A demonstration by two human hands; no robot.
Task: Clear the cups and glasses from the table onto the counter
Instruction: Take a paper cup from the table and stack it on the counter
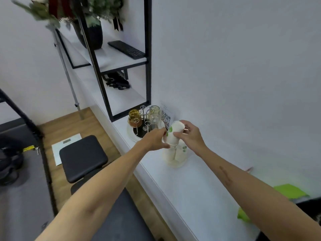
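While both hands are busy over the white counter (191, 188), the head camera shows a paper cup (174, 132) held up in the air, tipped on its side. It is white with green leaves on it. The left hand (154, 140) pinches the cup near its open rim, and the right hand (189, 134) has its fingers curled round the closed bottom end. So both hands are clamped on this one cup.

Right under it, more paper cups (175, 157) stand upside down on the counter, close to the wall. How many there are is hard to tell, because they look blurry. The held cup is just above them and may touch the top of them.

Behind them, a round tray (132, 136) holds a wire rack with an amber glass (134, 118) and a clear glass (154, 115) hanging upside down.

I think the paper cup is very light and soft. A hard squeeze would squash it, so a gentle hold on the stiff rim or the bottom is best. It is not slippery, and it would not break in a fall. The cups below look easy to knock over. The glasses look heavier, smooth, and easy to break.
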